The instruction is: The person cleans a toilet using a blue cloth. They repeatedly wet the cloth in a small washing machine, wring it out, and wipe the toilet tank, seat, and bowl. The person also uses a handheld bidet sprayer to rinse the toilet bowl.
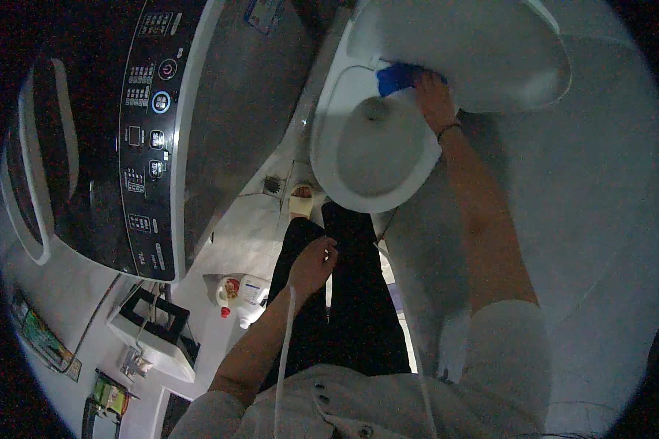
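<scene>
A white toilet bowl with its seat [376, 203] stands before me, with the raised lid [505, 71] behind it. My right hand [435, 101] reaches to the back of the rim and presses on a blue cloth [398, 78], which lies on the porcelain near the lid hinge. My left hand [314, 263] hovers over my dark trousers near the knee, its fingers curled loosely, with nothing seen in them. The underside of its grip is hidden.
At the left stands a washing machine with a black control panel [151, 137]. Two detergent bottles, one with a red cap [228, 293] and one white [251, 299], are by the wall. A floor drain [274, 185] and my slippered foot [301, 200] are near the toilet's base.
</scene>
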A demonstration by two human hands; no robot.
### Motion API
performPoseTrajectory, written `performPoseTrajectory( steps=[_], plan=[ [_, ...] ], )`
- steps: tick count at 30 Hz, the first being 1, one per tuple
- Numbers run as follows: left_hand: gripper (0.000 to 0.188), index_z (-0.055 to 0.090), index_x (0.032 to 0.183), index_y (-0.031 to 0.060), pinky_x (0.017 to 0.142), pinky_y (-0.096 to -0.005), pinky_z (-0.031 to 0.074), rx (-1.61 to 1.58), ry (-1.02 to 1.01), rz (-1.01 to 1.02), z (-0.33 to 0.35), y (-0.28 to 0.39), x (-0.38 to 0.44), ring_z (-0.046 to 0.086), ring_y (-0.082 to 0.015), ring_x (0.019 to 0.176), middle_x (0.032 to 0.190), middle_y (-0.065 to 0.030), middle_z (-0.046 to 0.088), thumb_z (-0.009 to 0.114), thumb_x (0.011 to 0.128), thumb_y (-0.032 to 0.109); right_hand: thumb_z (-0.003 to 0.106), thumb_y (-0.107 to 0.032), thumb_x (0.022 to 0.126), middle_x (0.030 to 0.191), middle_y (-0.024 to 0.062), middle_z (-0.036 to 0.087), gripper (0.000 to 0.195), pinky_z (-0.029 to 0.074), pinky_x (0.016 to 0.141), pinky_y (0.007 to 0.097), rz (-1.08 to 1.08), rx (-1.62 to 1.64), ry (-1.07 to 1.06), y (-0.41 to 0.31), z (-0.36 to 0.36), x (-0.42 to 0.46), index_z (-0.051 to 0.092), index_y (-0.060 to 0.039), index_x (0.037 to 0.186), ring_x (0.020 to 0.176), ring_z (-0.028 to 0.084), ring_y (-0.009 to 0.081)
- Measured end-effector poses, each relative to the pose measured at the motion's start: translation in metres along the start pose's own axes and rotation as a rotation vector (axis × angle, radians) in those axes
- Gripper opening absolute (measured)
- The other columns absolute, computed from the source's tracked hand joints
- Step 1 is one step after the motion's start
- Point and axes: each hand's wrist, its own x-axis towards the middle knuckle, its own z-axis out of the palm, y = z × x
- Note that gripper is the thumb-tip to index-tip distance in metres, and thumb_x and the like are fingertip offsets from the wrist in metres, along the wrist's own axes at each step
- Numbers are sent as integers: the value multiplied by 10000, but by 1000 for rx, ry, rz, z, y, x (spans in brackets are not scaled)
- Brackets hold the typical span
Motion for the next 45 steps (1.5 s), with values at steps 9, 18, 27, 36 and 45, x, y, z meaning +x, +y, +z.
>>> performPoseTrajectory(
  steps=[9,18,27,36,45],
  plan=[
    [221,561,1056,31,784,-407,496,-13,39,-24,-11,12,-4,616,-333,896,962,-166,628,572,872,152,550,-121,823,1328,164,452,423,409,982,437,609,294,59,-51,-22,24,527,-65,1241,1138,480,376],
    [223,563,1058,35,784,-399,498,42,10,-40,-11,19,-10,623,-323,893,933,-151,637,575,870,154,458,-71,874,1287,129,473,370,448,945,388,349,437,155,-79,-27,66,489,-62,1242,1199,448,329],
    [244,562,1088,36,787,-391,496,-17,-51,-123,-17,25,-15,622,-316,893,968,-155,633,567,879,162,554,-37,802,1188,147,525,382,455,918,411,248,82,76,-15,-19,-10,527,-36,1183,1100,513,325],
    [237,565,1075,27,805,-406,489,-7,-43,-175,-19,5,-37,602,-356,938,1016,-189,615,553,882,165,594,-127,823,1245,272,478,443,403,984,469,667,324,99,-43,-28,-110,513,13,1235,1132,488,451],
    [248,561,1086,37,808,-395,493,17,-81,-192,-10,9,-39,609,-341,940,1003,-177,618,564,878,172,501,-296,929,1281,292,435,435,405,926,516,793,-49,-188,-16,107,-73,518,9,1239,1111,477,458]
  ],
)
